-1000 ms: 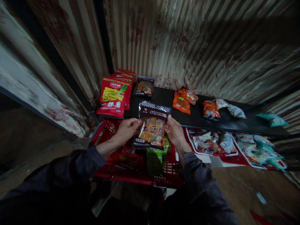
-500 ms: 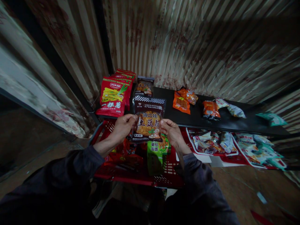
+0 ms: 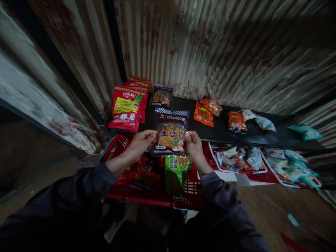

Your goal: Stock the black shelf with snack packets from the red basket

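Between my two hands is a dark brown bag of potato chips with a clear window, its printed front facing me. My left hand pinches its left edge, and my right hand pinches the right edge. It is held above a red plastic basket, in which a green snack bag and several red packets lie. Behind, a similar brown bag leans at the back of the black shelf. Left of that, red snack bags stand upright in a row.
Orange packets and another orange-and-black packet lie along the shelf, with white packets and a green packet further right. Below the shelf edge, two baskets hold packaged snacks. A striped curtain hangs behind.
Both hands have shifted slightly to the right with the brown bag still pinched between them. The things on the shelf and in the baskets stay as they were.
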A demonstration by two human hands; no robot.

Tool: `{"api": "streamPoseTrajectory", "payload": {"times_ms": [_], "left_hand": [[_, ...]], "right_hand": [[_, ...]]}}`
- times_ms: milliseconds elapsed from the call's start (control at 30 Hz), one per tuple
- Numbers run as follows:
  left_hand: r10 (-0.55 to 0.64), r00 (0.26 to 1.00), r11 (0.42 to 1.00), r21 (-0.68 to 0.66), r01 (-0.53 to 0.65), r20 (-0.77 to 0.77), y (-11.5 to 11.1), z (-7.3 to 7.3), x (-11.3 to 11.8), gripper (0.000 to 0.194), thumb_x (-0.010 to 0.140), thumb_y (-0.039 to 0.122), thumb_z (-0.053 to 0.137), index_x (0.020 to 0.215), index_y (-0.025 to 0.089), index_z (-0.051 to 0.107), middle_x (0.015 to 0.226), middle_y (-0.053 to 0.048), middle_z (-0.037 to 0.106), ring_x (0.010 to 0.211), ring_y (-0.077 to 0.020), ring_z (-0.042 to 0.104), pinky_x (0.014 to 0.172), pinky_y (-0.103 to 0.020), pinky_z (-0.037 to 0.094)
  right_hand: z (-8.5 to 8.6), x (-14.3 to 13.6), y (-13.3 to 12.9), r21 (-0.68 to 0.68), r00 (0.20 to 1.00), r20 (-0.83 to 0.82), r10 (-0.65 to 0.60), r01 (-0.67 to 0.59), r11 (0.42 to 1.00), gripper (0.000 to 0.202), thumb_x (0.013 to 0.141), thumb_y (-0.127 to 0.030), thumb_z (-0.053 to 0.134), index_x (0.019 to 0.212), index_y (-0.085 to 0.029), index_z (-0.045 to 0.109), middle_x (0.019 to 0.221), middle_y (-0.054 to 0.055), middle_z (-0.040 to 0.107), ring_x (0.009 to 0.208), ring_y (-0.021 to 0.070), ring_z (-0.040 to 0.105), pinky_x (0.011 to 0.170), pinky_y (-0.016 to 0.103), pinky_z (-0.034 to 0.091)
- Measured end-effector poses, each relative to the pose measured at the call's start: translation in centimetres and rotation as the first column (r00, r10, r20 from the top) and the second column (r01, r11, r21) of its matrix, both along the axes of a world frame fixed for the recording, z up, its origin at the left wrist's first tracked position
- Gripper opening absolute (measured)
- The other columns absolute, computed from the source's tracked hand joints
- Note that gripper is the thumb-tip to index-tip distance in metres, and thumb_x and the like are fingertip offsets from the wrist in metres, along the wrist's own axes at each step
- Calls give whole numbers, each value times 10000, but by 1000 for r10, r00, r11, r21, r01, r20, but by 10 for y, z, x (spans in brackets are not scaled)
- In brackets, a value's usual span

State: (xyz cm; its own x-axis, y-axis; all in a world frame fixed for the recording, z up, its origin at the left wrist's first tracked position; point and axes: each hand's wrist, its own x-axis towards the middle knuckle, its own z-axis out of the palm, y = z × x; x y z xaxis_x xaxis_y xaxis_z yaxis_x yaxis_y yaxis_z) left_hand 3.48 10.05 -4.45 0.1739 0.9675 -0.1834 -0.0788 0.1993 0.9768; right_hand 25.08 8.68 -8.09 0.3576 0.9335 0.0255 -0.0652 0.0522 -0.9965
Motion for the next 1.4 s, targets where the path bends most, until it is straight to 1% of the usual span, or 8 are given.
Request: {"api": "streamPoseTrajectory", "payload": {"times_ms": [133, 267, 467, 767, 900, 1000, 1233, 1400], "left_hand": [[-62, 994, 993, -91, 70, 90, -4, -3, 1, 307, 660, 331, 776, 882, 135, 696, 807, -30, 703, 740, -160, 648, 670, -289, 538], [-94, 981, 982, -147, 120, 172, -7, -1, 5, 245, 657, 243, 785, 847, 121, 690, 801, -39, 707, 753, -168, 671, 710, -319, 575], [-10, 994, 995, -97, 21, 112, -5, 0, 7, 134, 694, 202, 727, 801, 130, 687, 737, -24, 717, 677, -147, 665, 732, -333, 583], [93, 988, 996, -9, -93, 122, 5, -1, 1, 343, 636, 313, 763, 909, 122, 684, 815, -35, 729, 789, -178, 686, 784, -353, 571], [112, 988, 994, -14, -111, 110, 4, -2, 1, 338, 641, 318, 756, 911, 129, 682, 822, -37, 728, 796, -179, 687, 768, -334, 562], [109, 989, 994, -12, -109, 103, 4, -2, 2, 351, 633, 339, 766, 905, 135, 684, 819, -41, 728, 821, -192, 688, 783, -347, 562], [105, 987, 994, -3, -105, 124, 2, -1, 5, 387, 628, 346, 772, 931, 127, 673, 795, -38, 728, 802, -195, 690, 794, -368, 571], [98, 984, 995, -11, -98, 150, 1, 0, 6, 342, 655, 299, 741, 939, 127, 662, 797, -28, 733, 733, -180, 692, 733, -359, 593]], "right_hand": [[1, 3, 1, 83, 996, 8, -92, 91, 992, 314, 737, -487, 702, 746, -246, 501, 603, -84, 505, 551, 101, 445, 562, 238, 382], [5, 3, 2, 88, 994, -33, -109, 111, 990, 359, 702, -518, 727, 726, -244, 496, 586, -86, 507, 529, 95, 439, 540, 231, 379], [16, 1, -1, 80, 986, -167, -8, 22, 997, 392, 657, -541, 779, 696, -230, 544, 589, -79, 533, 503, 78, 448, 485, 215, 384], [22, 3, -10, -78, 929, -331, 162, -198, 977, 372, 556, -446, 883, 769, -221, 677, 725, -56, 665, 641, 92, 596, 572, 201, 526], [25, 4, -10, -140, 917, -359, 176, -239, 961, 449, 441, -380, 934, 788, -222, 698, 798, -44, 721, 686, 108, 654, 586, 205, 560], [28, 4, -9, -170, 921, -343, 186, -256, 952, 438, 428, -367, 935, 757, -220, 686, 758, -44, 723, 648, 105, 652, 540, 187, 544], [24, 1, -9, -96, 959, -266, 101, -131, 987, 377, 491, -370, 910, 729, -219, 660, 690, -66, 654, 612, 90, 590, 463, 162, 485], [21, -1, -10, -48, 953, -296, 72, -90, 995, 328, 542, -350, 886, 734, -233, 646, 700, -73, 634, 609, 86, 567, 432, 148, 452]]}}
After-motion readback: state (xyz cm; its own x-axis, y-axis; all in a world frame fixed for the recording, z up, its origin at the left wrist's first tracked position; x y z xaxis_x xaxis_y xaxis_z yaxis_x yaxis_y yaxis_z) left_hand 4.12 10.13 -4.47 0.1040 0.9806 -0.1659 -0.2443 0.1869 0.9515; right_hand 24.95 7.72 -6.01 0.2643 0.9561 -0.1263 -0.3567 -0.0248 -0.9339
